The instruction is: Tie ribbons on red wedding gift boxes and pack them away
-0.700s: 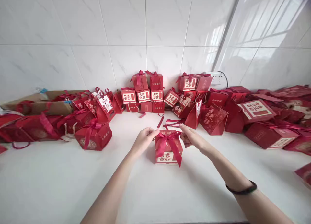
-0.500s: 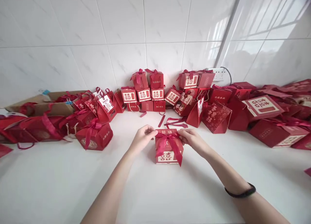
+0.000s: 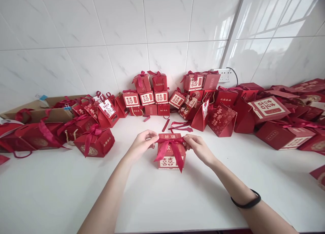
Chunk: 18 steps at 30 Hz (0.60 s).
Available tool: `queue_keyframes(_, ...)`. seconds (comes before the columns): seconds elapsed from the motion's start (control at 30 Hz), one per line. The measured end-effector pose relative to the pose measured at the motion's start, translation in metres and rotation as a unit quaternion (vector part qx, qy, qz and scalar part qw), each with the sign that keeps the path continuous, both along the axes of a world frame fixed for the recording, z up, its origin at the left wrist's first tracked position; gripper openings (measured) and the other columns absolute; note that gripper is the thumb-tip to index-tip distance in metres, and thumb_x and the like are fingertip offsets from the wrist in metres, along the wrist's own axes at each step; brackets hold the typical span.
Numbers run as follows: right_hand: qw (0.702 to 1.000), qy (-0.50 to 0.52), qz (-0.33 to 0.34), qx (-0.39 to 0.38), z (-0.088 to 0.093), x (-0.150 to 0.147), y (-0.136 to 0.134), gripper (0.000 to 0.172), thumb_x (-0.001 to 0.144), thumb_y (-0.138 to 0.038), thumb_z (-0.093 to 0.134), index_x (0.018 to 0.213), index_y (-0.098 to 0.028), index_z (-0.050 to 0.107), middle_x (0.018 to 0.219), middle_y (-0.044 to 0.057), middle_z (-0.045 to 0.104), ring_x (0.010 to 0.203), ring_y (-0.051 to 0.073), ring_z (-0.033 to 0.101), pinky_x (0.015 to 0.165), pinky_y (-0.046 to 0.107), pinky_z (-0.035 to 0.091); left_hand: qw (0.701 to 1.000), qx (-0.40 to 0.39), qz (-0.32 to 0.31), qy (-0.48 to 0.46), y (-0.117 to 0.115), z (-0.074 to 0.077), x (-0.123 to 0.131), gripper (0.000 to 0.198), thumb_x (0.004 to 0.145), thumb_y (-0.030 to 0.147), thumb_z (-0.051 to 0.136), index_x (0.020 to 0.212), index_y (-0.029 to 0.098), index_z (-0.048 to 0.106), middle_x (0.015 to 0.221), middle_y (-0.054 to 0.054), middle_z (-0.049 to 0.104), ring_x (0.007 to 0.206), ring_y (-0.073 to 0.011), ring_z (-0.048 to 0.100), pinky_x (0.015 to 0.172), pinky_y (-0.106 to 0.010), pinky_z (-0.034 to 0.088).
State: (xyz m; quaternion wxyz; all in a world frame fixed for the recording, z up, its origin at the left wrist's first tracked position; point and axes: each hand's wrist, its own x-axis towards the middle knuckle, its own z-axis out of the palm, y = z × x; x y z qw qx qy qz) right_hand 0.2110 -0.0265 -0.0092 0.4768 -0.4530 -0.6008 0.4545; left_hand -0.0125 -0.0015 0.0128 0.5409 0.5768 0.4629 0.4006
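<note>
A red gift box [image 3: 168, 162] with a white panel and red characters stands upright on the white table in front of me. A dark red ribbon [image 3: 166, 152] is tied in a bow across its upper part, with two tails hanging over the front. My left hand [image 3: 143, 142] pinches the bow's left loop between thumb and forefinger. On the other side, my right hand [image 3: 198, 146] pinches the right loop the same way, its lower fingers curled beside the box. The loops are drawn out sideways, nearly level.
Loose ribbon pieces [image 3: 180, 126] lie behind the box. Several stacked gift boxes [image 3: 147, 98] stand against the tiled wall. More boxes [image 3: 274, 135] are heaped at right, others [image 3: 95, 142] at left beside a cardboard carton [image 3: 15, 108]. A power strip [image 3: 224, 75] sits by the wall.
Both hands have drawn the bow loops outward, so the ribbon stretches wider and straighter across the box. The whole view has shifted slightly, bringing the table's front edge into sight.
</note>
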Motion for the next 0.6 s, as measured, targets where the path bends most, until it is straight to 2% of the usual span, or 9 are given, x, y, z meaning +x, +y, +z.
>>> queue_keyframes(0.17, 1.000, -0.022, 0.006, 0.003, -0.002, 0.001, 0.000, 0.049, 0.078, -0.063, 0.049, 0.058, -0.019, 0.044, 0.058, -0.002, 0.046, 0.057, 0.012, 0.044, 0.060, 0.029, 0.035, 0.998, -0.043, 0.006, 0.049, 0.000, 0.000, -0.002, 0.047, 0.070, 0.060, 0.060, 0.067, 0.014, 0.053, 0.062, 0.002, 0.049, 0.049, -0.0079, 0.042, 0.052, -0.025, 0.033)
queue_keyframes(0.33, 0.999, -0.050, 0.020, -0.006, -0.003, 0.003, 0.001, 0.048, 0.079, -0.063, 0.048, 0.061, -0.019, 0.046, 0.061, -0.001, 0.049, 0.060, 0.013, 0.046, 0.062, 0.029, 0.038, 0.997, 0.024, -0.025, 0.067, 0.000, -0.004, 0.002, 0.031, 0.073, 0.044, 0.060, 0.063, 0.015, 0.052, 0.054, 0.005, 0.042, 0.052, -0.0080, 0.038, 0.054, -0.023, 0.029)
queue_keyframes(0.43, 0.997, -0.073, 0.030, -0.020, -0.004, 0.007, 0.002, 0.047, 0.080, -0.062, 0.048, 0.064, -0.018, 0.049, 0.065, 0.002, 0.054, 0.064, 0.016, 0.051, 0.066, 0.032, 0.043, 0.998, 0.025, -0.022, 0.056, 0.001, -0.005, 0.003, 0.025, 0.073, 0.039, 0.059, 0.064, 0.017, 0.052, 0.054, 0.005, 0.042, 0.052, -0.0083, 0.038, 0.054, -0.023, 0.028)
queue_keyframes(0.53, 0.996, -0.087, 0.015, -0.010, -0.004, 0.012, 0.002, 0.043, 0.080, -0.060, 0.050, 0.077, -0.018, 0.054, 0.082, 0.006, 0.060, 0.080, 0.021, 0.058, 0.077, 0.038, 0.046, 0.999, 0.018, -0.031, 0.036, 0.001, -0.006, 0.003, 0.023, 0.072, 0.038, 0.060, 0.068, 0.017, 0.053, 0.059, 0.005, 0.045, 0.053, -0.0081, 0.039, 0.054, -0.023, 0.029)
queue_keyframes(0.6, 0.996, -0.079, 0.023, 0.026, -0.004, 0.014, 0.001, 0.044, 0.078, -0.059, 0.055, 0.101, -0.022, 0.054, 0.110, 0.010, 0.059, 0.103, 0.026, 0.056, 0.088, 0.042, 0.045, 0.999, 0.017, -0.033, 0.029, 0.001, -0.008, 0.003, 0.024, 0.071, 0.039, 0.061, 0.070, 0.017, 0.054, 0.063, 0.004, 0.047, 0.054, -0.0078, 0.040, 0.055, -0.023, 0.030)
